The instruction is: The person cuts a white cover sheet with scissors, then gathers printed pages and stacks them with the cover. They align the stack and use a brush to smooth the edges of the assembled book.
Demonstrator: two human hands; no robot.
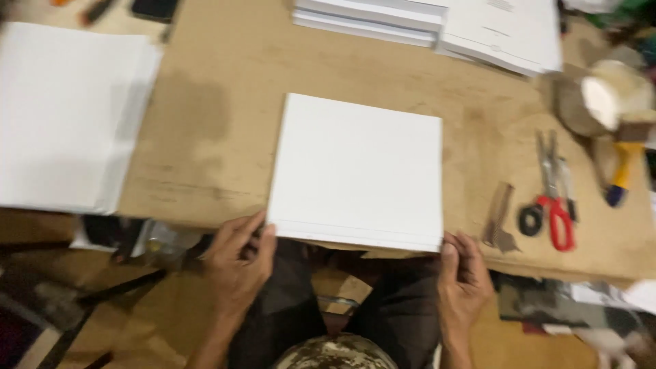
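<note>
The brown work table (225, 137) carries loose white sheets (65, 116) at far left, clear of the white paper block (355, 171) squared at its near edge. The left hand (239, 263) and right hand (465, 277) pinch the block's near corners, steadying it. Red-handled scissors (553, 205) lie right, apart.

A plain white paper block (355, 171) lies on the tan, stained bench (225, 102). Right are scissors (553, 205) with red and black handles; far left, a white paper stack (65, 116).
</note>
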